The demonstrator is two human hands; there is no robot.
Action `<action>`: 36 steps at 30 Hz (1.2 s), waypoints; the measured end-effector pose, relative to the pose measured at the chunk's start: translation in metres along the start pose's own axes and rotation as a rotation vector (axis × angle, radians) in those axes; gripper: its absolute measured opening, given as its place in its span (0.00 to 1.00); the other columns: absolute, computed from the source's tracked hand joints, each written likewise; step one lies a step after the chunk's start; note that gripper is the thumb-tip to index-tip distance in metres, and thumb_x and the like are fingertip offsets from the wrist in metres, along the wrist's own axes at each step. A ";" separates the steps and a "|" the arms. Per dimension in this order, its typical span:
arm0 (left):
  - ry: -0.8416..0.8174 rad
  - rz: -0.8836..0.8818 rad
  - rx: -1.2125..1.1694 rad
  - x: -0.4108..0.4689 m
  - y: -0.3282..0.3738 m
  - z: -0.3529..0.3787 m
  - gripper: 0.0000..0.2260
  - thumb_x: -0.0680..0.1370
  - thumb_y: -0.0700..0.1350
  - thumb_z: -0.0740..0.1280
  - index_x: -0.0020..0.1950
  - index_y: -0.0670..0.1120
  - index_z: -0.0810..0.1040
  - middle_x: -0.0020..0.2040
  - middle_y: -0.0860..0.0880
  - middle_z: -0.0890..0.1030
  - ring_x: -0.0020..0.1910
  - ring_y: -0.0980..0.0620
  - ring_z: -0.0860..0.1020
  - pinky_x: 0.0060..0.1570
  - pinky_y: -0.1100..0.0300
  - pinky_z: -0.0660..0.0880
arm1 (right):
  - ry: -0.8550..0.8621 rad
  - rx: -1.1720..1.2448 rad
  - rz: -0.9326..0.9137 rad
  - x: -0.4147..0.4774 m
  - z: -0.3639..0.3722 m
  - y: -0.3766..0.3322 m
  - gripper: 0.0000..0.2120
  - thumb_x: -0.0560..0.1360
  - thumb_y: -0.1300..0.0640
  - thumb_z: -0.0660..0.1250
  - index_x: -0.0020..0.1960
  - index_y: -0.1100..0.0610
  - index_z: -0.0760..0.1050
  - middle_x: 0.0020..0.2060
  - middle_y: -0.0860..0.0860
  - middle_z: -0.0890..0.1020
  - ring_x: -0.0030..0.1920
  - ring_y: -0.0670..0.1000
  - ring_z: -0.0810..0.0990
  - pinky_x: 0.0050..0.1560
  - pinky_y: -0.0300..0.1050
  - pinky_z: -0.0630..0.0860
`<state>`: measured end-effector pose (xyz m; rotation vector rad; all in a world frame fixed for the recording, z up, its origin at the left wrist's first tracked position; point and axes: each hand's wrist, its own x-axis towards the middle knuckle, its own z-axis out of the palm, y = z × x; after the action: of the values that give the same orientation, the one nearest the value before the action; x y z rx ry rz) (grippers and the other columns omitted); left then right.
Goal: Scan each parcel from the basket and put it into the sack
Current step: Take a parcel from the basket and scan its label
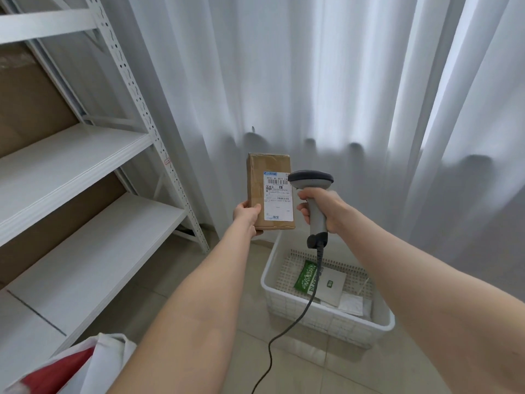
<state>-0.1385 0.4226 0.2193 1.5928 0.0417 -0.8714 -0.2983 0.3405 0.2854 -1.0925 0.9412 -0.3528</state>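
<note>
My left hand (246, 216) grips the lower left corner of a brown cardboard parcel (257, 184), held upright with its white shipping label facing me. My right hand (322, 208) grips the handle of a grey barcode scanner (312, 180); its head sits just right of the label, overlapping the parcel's edge. The scanner's black cable hangs down over a white plastic basket (284, 301) on the floor. In the basket lie a green parcel (306, 277) and white flat parcels (331, 287). A white and red sack (82, 362) shows at the bottom left.
White metal shelving (93, 155) fills the left side, with brown cardboard behind its boards. White curtains (355, 95) hang behind the basket. The floor is beige tile (326, 373).
</note>
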 end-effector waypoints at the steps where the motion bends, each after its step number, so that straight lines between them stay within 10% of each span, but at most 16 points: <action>1: 0.008 0.002 -0.005 -0.004 -0.001 -0.009 0.20 0.80 0.41 0.64 0.72 0.48 0.65 0.59 0.43 0.80 0.54 0.40 0.79 0.48 0.43 0.73 | -0.009 0.006 -0.001 -0.001 0.006 0.005 0.04 0.75 0.63 0.67 0.49 0.62 0.74 0.35 0.57 0.80 0.28 0.49 0.75 0.29 0.40 0.75; 13: 0.165 0.026 -0.065 -0.113 -0.064 -0.157 0.22 0.79 0.42 0.67 0.71 0.46 0.66 0.55 0.44 0.81 0.48 0.44 0.80 0.47 0.45 0.78 | -0.266 -0.006 0.001 -0.059 0.093 0.109 0.17 0.68 0.61 0.74 0.55 0.59 0.76 0.51 0.58 0.83 0.51 0.59 0.83 0.57 0.62 0.79; 19: 0.341 -0.025 -0.161 -0.186 -0.108 -0.253 0.13 0.80 0.50 0.63 0.60 0.43 0.74 0.53 0.44 0.82 0.50 0.44 0.81 0.45 0.48 0.81 | -0.451 -0.085 0.115 -0.117 0.158 0.160 0.19 0.72 0.60 0.73 0.61 0.62 0.75 0.46 0.57 0.82 0.39 0.56 0.81 0.36 0.50 0.78; 28: 0.653 -0.018 -0.381 -0.259 -0.152 -0.380 0.15 0.82 0.52 0.59 0.63 0.44 0.70 0.54 0.44 0.80 0.46 0.45 0.80 0.29 0.55 0.79 | -0.625 -0.211 0.215 -0.201 0.265 0.228 0.22 0.72 0.55 0.75 0.60 0.60 0.71 0.51 0.58 0.80 0.52 0.61 0.82 0.54 0.58 0.79; 36: 0.742 -0.059 -0.273 -0.257 -0.212 -0.493 0.17 0.78 0.43 0.67 0.65 0.43 0.71 0.56 0.44 0.79 0.44 0.46 0.79 0.40 0.50 0.81 | -0.590 -0.336 0.227 -0.229 0.349 0.304 0.17 0.72 0.55 0.75 0.55 0.57 0.73 0.45 0.59 0.77 0.47 0.58 0.80 0.50 0.57 0.79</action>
<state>-0.1786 1.0127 0.1608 1.5775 0.7045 -0.2605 -0.2127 0.8381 0.1773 -1.2802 0.5911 0.3184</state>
